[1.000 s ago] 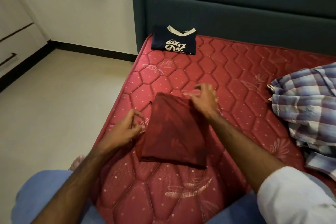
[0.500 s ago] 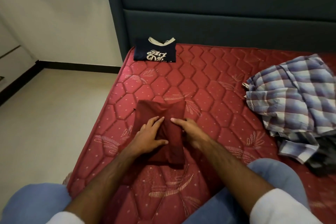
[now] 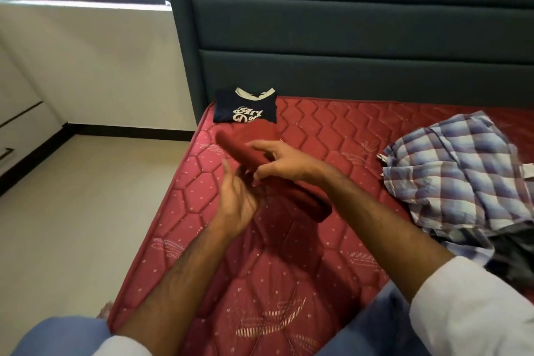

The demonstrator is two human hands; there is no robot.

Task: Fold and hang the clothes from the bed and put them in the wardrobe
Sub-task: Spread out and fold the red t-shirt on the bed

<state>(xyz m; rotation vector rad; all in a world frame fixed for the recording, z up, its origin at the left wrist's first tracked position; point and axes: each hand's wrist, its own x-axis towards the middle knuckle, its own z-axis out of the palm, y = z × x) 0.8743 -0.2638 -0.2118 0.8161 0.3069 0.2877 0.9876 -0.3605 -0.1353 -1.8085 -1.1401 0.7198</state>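
Red shirt [image 3: 291,196]: folded, lifted above mattress [image 3: 318,130].
Right hand [image 3: 284,163]: fingers clamped on shirt.
Left hand [image 3: 238,202]: fingers straight, under shirt.
Navy shirt [image 3: 245,108]: folded, mattress's far-left corner.

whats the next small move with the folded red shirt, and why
Probably carry the folded red shirt forward and set it by or on the folded navy shirt near the headboard. The right hand grips it above the mattress, the left hand is open beneath, and the navy one already lies folded.

Right hand [image 3: 284,163] grips w/ curled fingers (thumb underneath), left hand [image 3: 237,196] open, palm up, forearms converging.
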